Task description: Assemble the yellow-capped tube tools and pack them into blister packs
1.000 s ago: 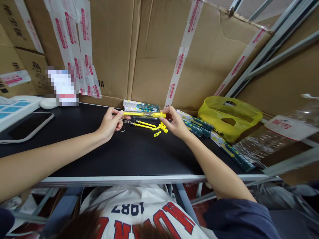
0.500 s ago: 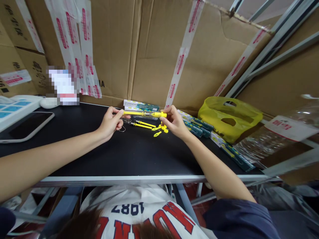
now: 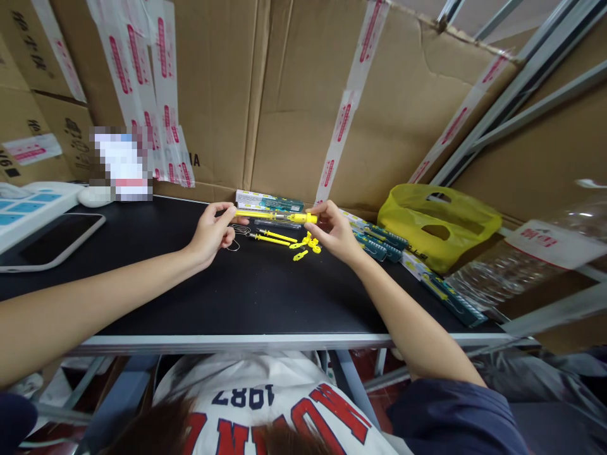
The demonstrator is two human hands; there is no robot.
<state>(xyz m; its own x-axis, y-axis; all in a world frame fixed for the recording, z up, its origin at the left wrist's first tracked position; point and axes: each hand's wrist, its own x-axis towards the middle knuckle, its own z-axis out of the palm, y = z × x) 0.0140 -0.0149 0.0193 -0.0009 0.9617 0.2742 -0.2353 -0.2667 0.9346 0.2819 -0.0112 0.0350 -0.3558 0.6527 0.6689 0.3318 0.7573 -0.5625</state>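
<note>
Yellow tool (image 3: 270, 216) almost unmoved from second ago: level above bench (image 3: 265, 297), near back edge. Left hand (image 3: 211, 232) fingers pinch thin end, right hand (image 3: 336, 231) fingers pinch thick end. Work seemingly at steady hold.

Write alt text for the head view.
A left hand and a right hand hold a slim yellow pen-like tool between them above a black tabletop. Small yellow plastic pieces and green-and-white boxes lie on it.
</note>
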